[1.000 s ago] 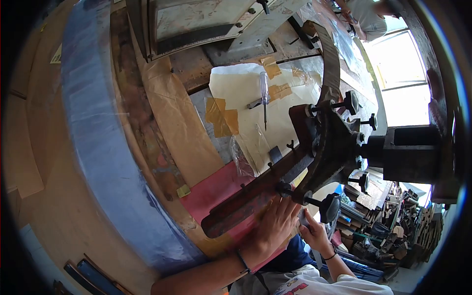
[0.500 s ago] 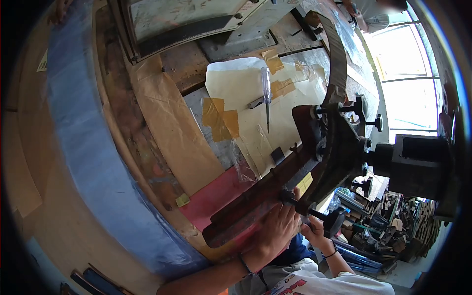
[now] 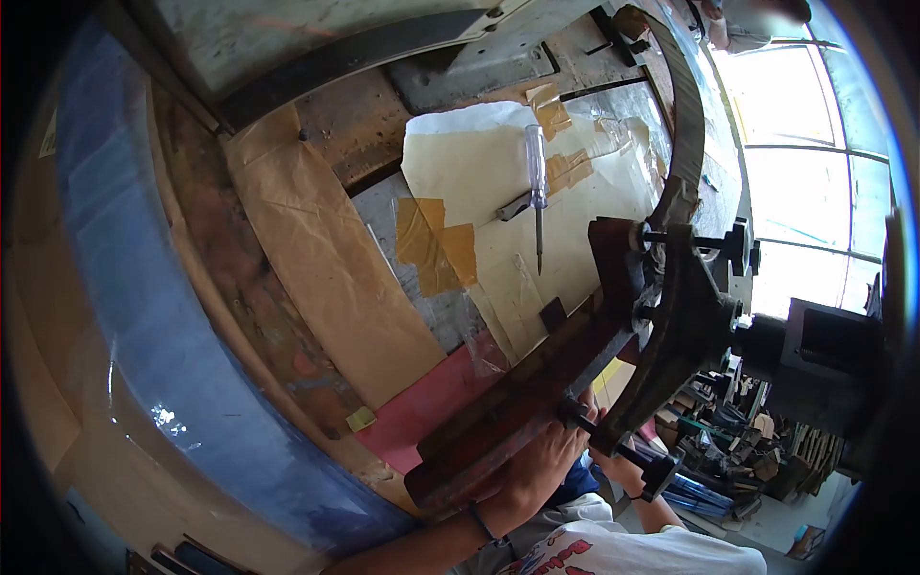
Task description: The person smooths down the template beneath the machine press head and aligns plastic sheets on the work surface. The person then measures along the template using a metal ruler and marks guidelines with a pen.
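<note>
My left hand point(image 3: 544, 458) reaches in below the dark metal guide bar point(image 3: 522, 398) of a machine, close to a threaded screw. Its fingers are bent together, and the machine parts partly cover them. My right hand point(image 3: 621, 470) is just beside it, under a black clamp knob point(image 3: 659, 475), with its fingers curled in. Whatever the two hands grip is hidden. On the worktop beyond the bar, a screwdriver point(image 3: 536, 168) with a clear handle lies on cream paper point(image 3: 450, 144), across a small dark metal piece point(image 3: 515, 205).
A black bracket point(image 3: 671, 331) with several screw knobs stands right of the bar. Brown paper point(image 3: 326, 259), brown tape point(image 3: 436, 249) and a red sheet point(image 3: 441, 388) cover the worktop. Blue film point(image 3: 182, 316) runs along the left. Scrap pieces point(image 3: 767, 441) are piled at right. Another person point(image 3: 743, 27) is at top right.
The view has shifted slightly, so the bar and bracket sit lower and further right. Both hands stay beneath the bar; the right one is now more covered by the knob.
</note>
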The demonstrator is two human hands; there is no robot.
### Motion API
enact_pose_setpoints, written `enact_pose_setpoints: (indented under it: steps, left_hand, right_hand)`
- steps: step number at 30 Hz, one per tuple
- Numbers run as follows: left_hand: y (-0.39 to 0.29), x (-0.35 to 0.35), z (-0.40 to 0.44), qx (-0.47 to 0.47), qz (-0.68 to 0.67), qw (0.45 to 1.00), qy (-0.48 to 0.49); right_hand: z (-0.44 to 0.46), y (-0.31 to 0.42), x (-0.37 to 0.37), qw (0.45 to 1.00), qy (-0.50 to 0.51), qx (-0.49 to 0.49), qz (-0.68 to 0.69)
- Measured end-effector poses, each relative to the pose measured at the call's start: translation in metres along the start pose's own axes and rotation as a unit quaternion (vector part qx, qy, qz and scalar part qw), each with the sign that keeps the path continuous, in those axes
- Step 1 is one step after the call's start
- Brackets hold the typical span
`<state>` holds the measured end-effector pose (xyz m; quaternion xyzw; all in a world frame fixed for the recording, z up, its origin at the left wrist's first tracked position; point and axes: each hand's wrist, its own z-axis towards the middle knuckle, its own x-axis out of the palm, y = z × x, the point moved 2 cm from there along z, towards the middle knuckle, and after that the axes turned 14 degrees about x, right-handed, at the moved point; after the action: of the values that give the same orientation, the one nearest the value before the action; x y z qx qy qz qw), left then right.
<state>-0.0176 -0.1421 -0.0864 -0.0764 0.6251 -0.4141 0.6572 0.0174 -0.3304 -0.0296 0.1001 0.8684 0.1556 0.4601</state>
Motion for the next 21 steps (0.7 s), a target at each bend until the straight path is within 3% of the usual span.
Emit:
enact_pose_setpoints:
  steps: [2,5,7,14,17,21]
  left_hand:
    - [0.000,-0.004,-0.002,-0.002,-0.005,1.000,-0.013]
    - [-0.005,0.002,-0.005,0.001,-0.038,0.998,0.045]
    - [-0.008,0.007,-0.006,0.002,-0.058,0.996,0.074]
    - [-0.009,0.006,-0.012,0.017,-0.016,0.999,0.022]
    - [-0.007,0.001,-0.010,0.023,0.019,0.999,0.035]
    - [-0.009,0.012,-0.013,0.032,-0.049,0.995,0.080]
  right_hand:
    - [0.001,0.003,-0.001,1.000,-0.012,-0.007,0.005]
    - [-0.002,-0.016,0.006,0.997,0.015,0.017,0.080]
    - [0.002,-0.029,0.011,0.991,0.029,-0.031,0.126]
    - [-0.020,-0.075,0.021,0.956,0.097,0.120,0.249]
    - [-0.020,-0.082,0.022,0.959,0.102,0.112,0.239]
    - [-0.010,-0.062,0.016,0.989,0.060,0.041,0.129]
